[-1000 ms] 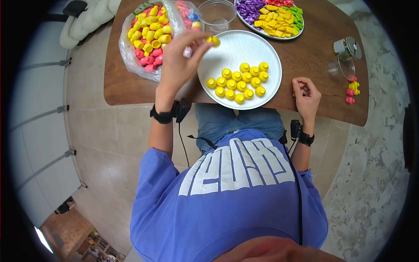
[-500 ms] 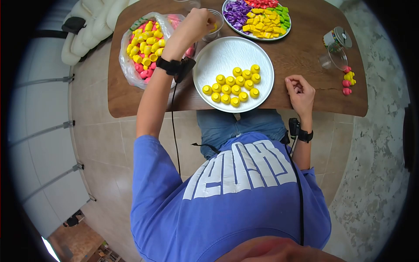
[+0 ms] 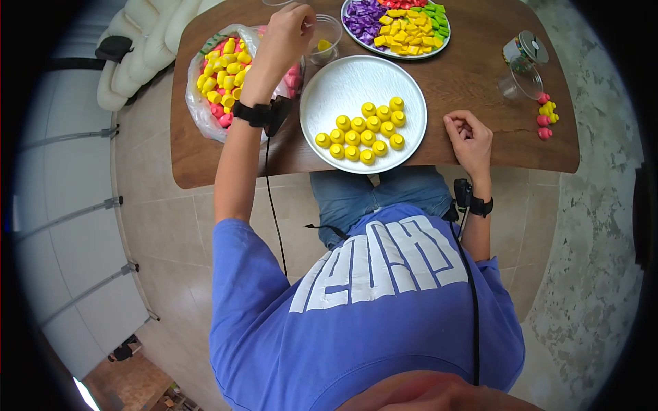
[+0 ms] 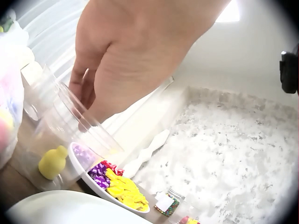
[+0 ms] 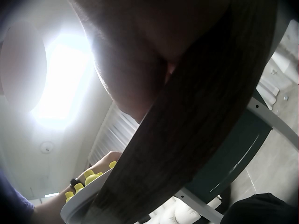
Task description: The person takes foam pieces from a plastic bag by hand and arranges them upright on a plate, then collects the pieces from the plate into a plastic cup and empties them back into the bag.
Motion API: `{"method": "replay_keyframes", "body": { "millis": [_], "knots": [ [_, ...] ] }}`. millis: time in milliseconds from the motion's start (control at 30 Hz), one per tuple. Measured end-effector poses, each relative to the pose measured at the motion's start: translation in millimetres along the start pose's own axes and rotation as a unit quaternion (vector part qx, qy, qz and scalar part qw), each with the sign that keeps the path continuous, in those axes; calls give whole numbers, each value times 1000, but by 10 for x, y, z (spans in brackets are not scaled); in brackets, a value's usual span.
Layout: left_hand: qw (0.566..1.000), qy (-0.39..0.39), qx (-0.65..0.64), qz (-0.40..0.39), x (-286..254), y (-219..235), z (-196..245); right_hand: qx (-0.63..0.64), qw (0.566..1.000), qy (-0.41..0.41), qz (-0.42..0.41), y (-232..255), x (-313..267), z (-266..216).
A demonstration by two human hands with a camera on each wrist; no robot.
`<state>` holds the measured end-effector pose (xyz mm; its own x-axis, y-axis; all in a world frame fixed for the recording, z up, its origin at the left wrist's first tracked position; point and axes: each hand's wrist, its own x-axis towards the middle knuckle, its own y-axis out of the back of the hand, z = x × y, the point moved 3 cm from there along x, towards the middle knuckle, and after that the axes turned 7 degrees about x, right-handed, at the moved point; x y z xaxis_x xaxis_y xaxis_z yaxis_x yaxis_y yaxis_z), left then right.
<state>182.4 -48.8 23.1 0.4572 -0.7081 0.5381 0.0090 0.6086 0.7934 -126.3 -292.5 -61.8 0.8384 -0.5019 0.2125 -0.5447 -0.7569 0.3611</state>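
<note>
My left hand [image 3: 288, 34] is at the rim of a clear cup [image 3: 331, 31] holding a yellow bottle-shaped piece [image 3: 323, 45]. The left wrist view shows the hand [image 4: 126, 56] with bent fingers overlapping the cup's rim, nothing visible in them; whether they touch it is unclear. On a white round plate [image 3: 336, 89] stand several yellow pieces [image 3: 367, 157]. Loosely curled and holding nothing, my right hand [image 3: 471, 142] rests at the table's front edge; in the right wrist view this hand [image 5: 135, 60] is dark.
A plastic bag [image 3: 199, 103] of yellow and pink pieces lies at the left. Behind the round plate is a second plate [image 3: 413, 56] with purple, red, yellow and green pieces. At the right are a jar [image 3: 524, 48], a clear cup [image 3: 522, 81] and several small pink and yellow pieces [image 3: 545, 119].
My left hand carried a yellow piece from over the plate to the clear cup, where a yellow piece now lies. The hand has since shifted slightly left. My right hand stays at the table edge.
</note>
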Motion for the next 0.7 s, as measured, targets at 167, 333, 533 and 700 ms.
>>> {"method": "replay_keyframes", "body": {
  "millis": [167,333,533,700],
  "knots": [
    [980,53,-70,-179,-25,-95,53,-2,1000,5,-2,-17,2,16],
    [965,13,-23,-261,49,-113,85,-1,1000,2,10,-12,-15,-27],
    [964,12,16,-265,45,-173,68,-8,1000,2,10,-7,-14,-44],
    [963,29,51,-263,27,-214,29,-9,1000,6,10,-4,-3,-14]
  ]
}}
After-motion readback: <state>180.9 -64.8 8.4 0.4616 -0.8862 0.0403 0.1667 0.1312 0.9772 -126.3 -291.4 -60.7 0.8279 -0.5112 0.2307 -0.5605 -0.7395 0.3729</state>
